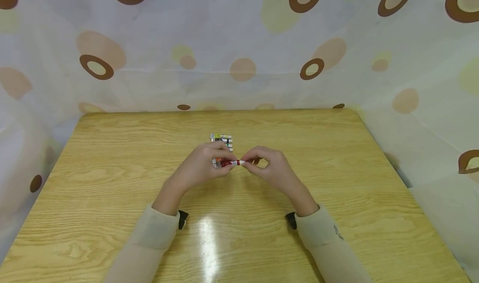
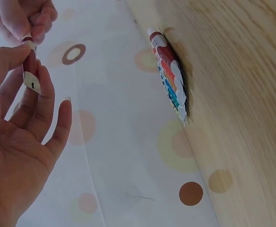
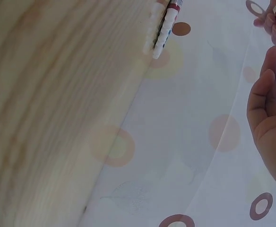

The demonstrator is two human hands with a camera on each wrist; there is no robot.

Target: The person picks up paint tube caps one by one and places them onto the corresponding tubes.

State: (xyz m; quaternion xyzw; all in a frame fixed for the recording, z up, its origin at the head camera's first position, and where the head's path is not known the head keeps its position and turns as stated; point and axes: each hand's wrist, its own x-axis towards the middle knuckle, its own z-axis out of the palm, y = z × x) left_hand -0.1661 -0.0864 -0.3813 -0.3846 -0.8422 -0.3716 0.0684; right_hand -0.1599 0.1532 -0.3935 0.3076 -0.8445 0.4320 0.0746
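A small dark red paint tube (image 1: 235,163) with a white cap is held between the two hands. My left hand (image 1: 202,163) pinches its body between thumb and fingers; the flat pale end (image 2: 32,82) sticks out toward the palm in the left wrist view. At the other end, my right hand (image 1: 272,166) grips the white cap (image 1: 242,162) with thumb and forefinger. Close beyond and partly beneath the left hand lies a row of paint tubes (image 2: 168,71) in several colours, caps pointing right in the head view. Part of the row is hidden by that hand.
The wooden table (image 1: 337,150) has a light reflection (image 1: 208,245) near its front. A pale curtain (image 1: 239,38) with brown rings and coloured dots hangs behind it and along the sides. Light sleeves (image 1: 146,233) reach the wrists.
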